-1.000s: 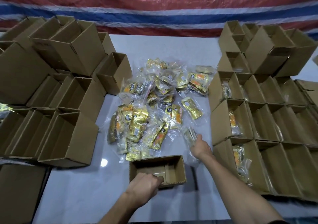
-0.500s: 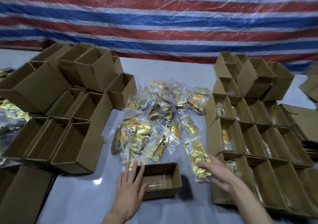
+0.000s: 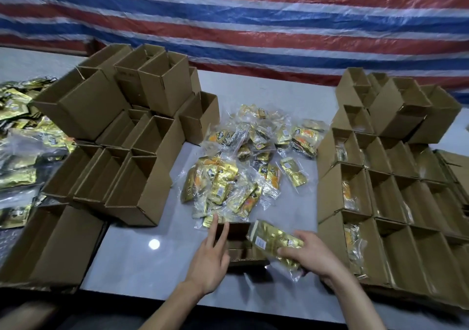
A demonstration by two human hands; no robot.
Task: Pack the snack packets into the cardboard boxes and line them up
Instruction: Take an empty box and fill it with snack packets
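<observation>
Both bare forearms reach in from the near edge, the right one slanting leftward. The left hand [image 3: 210, 258] is palm down, fingers straight and spread, pointing far, over the left wall of a box [image 3: 243, 256]. The right hand [image 3: 313, 252], just right of it, curls fingers and thumb round a packet [image 3: 271, 238].

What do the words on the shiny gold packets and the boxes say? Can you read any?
No text here can be read.
On the held gold packet: a white label, print too small and blurred.
On the packets in the pile: dark logo marks, blurred.
On the small cardboard box: faint print along its near edge, unreadable.
</observation>
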